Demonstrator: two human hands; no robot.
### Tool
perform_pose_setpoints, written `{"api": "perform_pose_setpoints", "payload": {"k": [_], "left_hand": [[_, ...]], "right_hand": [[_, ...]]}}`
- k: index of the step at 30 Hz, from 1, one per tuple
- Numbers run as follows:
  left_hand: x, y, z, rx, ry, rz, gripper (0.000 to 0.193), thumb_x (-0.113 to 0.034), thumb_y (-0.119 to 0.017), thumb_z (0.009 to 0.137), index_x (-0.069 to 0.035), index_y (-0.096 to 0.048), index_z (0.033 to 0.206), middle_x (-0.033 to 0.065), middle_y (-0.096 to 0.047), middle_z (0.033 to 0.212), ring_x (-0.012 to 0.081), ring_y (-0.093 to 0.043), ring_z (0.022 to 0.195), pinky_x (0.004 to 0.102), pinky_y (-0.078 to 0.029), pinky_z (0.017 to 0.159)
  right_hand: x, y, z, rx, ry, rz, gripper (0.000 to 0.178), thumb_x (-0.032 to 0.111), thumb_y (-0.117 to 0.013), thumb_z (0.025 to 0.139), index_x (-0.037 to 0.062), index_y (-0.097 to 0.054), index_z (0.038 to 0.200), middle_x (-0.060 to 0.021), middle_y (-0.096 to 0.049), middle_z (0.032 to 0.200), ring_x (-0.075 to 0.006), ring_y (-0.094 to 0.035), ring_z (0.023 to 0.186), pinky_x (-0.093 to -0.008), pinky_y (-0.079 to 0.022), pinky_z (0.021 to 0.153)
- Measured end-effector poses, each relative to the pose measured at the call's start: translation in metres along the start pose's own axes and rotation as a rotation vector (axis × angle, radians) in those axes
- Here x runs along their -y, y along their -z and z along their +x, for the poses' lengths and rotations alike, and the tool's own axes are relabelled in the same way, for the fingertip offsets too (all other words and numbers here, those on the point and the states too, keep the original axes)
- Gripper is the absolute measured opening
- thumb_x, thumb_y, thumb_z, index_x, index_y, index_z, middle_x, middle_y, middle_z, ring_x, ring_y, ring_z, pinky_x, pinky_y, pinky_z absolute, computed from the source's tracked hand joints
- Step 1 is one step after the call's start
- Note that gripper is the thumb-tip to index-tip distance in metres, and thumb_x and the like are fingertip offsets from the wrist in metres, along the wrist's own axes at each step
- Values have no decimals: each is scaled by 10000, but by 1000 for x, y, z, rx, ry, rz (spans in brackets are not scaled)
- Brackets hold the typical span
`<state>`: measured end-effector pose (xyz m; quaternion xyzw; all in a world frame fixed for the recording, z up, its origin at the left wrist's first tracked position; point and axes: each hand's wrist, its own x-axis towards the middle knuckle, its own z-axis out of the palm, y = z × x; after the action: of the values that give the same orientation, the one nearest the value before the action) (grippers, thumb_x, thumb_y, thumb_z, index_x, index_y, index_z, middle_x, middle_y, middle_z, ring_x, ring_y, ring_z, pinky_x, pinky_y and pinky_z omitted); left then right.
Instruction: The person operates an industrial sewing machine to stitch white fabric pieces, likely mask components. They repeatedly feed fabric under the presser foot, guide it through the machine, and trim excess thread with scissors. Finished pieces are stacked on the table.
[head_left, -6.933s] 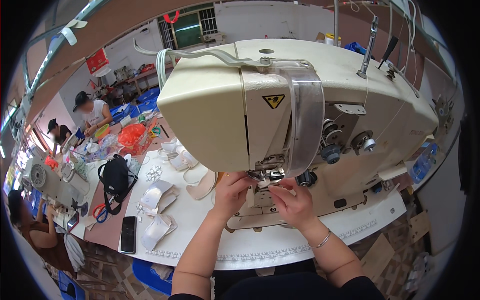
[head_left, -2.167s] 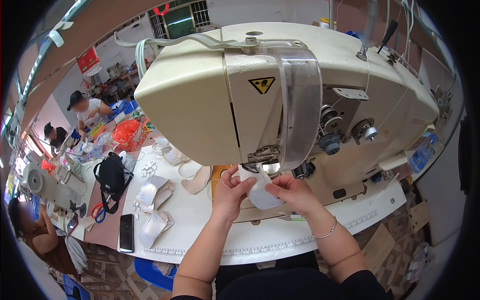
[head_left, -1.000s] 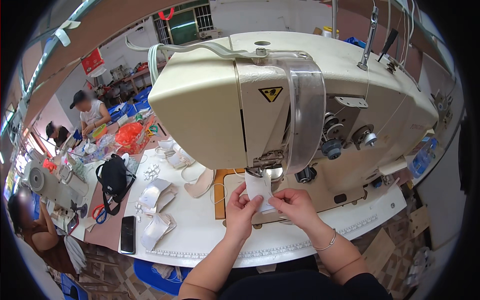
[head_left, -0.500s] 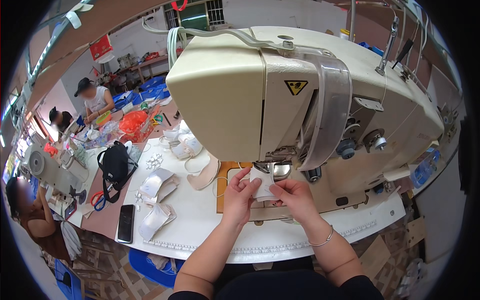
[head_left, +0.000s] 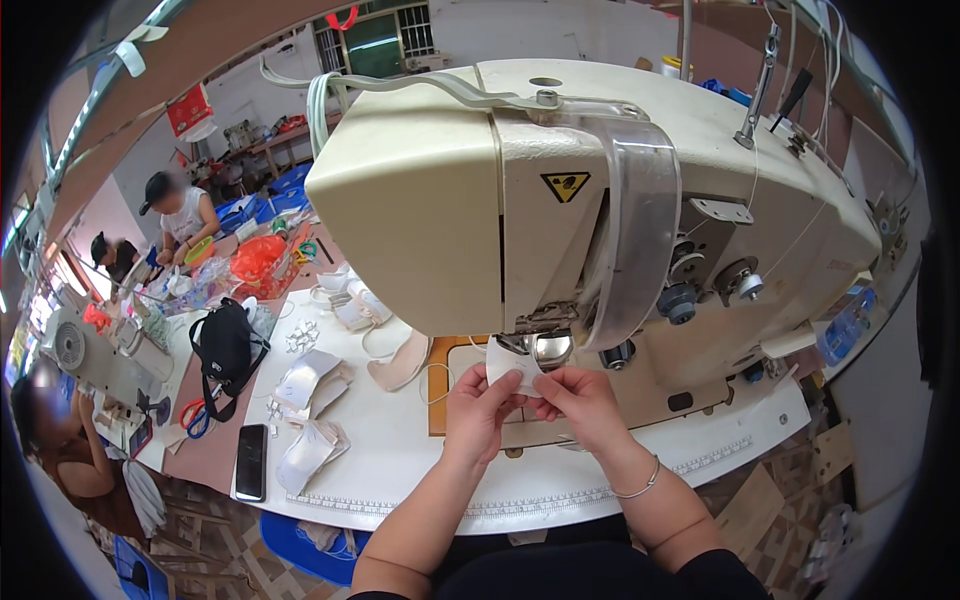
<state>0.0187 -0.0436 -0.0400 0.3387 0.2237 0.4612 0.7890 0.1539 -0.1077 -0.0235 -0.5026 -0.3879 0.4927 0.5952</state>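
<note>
A small white fabric piece (head_left: pixel 514 366) is pinched between my two hands, just in front of the needle area of a cream sewing machine (head_left: pixel 420 230). My left hand (head_left: pixel 478 408) grips its left side with the thumb on top. At its lower right edge, my right hand (head_left: pixel 582 400) pinches with thumb and fingers. The far part of the piece lies close to the shiny metal presser parts (head_left: pixel 551 348); whether it touches them I cannot tell. The underside of the piece is hidden by my fingers.
Stacks of white cut pieces (head_left: pixel 312 385), a beige curved piece (head_left: pixel 400 362), a phone (head_left: pixel 252 462) and a black bag (head_left: pixel 230 345) lie left of the machine. A measuring tape strip (head_left: pixel 560 502) runs along the table's front edge. Other people sit at the far left.
The white piece has turned and tilted in my hands, and my right hand has moved slightly left, closer to my left. The whole view has shifted a little.
</note>
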Motion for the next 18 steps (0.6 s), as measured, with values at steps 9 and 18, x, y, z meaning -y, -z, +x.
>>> {"api": "perform_pose_setpoints", "payload": {"k": [9, 18], "left_hand": [[-12, 7, 15, 64, 119, -71, 211, -74, -643, 791, -19, -521, 953, 69, -623, 840, 128, -605, 647, 258, -517, 622], [-18, -11, 11, 0, 59, 144, 147, -57, -636, 777, -50, -559, 902, 37, -616, 795, 74, -550, 586, 231, -483, 597]], "right_hand": [[5, -4, -3, -46, 62, -144, 197, 180, -609, 835, -14, -640, 849, -46, -645, 712, -70, -572, 604, -197, -461, 576], [0, 15, 2, -422, 738, -72, 226, -65, -593, 771, 5, -484, 956, -20, -516, 854, -88, -514, 777, -229, -434, 707]]}}
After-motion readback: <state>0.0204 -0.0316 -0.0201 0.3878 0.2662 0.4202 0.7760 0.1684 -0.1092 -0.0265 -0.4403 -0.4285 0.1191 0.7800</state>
